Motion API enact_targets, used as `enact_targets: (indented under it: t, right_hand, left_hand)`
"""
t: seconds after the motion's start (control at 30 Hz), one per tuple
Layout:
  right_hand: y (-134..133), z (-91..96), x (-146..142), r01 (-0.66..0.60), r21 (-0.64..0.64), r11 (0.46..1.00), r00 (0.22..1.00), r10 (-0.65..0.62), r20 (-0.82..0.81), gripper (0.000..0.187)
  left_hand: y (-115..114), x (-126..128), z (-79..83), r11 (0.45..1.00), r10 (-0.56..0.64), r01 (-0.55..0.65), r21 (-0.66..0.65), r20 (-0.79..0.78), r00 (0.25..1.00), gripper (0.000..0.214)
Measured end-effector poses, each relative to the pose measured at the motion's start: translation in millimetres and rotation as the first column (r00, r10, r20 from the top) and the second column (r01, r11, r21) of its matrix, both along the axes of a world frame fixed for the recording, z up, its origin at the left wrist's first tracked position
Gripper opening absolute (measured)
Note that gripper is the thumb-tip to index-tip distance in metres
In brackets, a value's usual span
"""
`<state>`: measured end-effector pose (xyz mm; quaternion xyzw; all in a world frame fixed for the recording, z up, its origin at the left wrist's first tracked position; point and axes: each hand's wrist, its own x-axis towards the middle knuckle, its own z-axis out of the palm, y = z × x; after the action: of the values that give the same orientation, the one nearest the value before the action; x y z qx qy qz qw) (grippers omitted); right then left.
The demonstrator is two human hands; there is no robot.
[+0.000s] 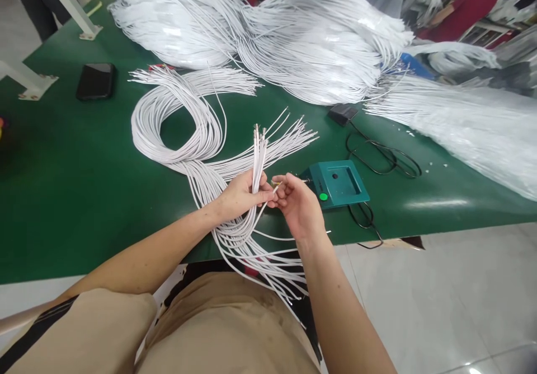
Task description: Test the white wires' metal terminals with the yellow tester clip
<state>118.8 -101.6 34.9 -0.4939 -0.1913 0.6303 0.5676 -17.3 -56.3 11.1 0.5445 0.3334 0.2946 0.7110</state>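
Note:
My left hand [241, 195] is closed around a bunch of thin white cables [259, 158], whose metal-tipped ends stand upright above my fingers. My right hand [296, 203] sits just to its right, fingers pinched on the end of a single white cable near the left thumb. The cables trail down over the table edge onto my lap and loop back in a coil [168, 133] on the green table [71, 183]. A small teal box [338, 183] with a green button and a black round hole lies right behind my right hand.
Large heaps of white cables [319, 43] cover the back of the table. A black phone [96, 81] lies at the left. A black cord [384, 158] runs from the teal box to a black adapter [342, 113]. Other people stand at the far right.

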Motion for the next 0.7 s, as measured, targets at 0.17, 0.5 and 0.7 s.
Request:
enact_targets:
  t: [0.17, 0.5, 0.7]
  right_hand:
    - [6, 5.5, 3, -0.069, 0.007, 0.998, 0.991, 0.067, 0.113, 0.029]
    - [-7, -3.2, 6, -0.022, -0.015, 1.0, 0.982, 0.019, -0.189, 0.029]
    - [-12, -6.4, 3, 0.071, 0.079, 0.994, 0.997, -0.072, 0.007, 0.026]
  left_hand:
    - [-2, 0, 3.5, 1.0, -0.004, 0.004, 0.029, 0.014, 1.0, 0.032]
    - [-1, -1, 0.6, 0.993, 0.055, -0.045, 0.112, -0.085, 0.995, 0.031]
    - [-1, -1, -1.5, 0.993, 0.056, -0.053, 0.107, -0.025, 0.998, 0.03]
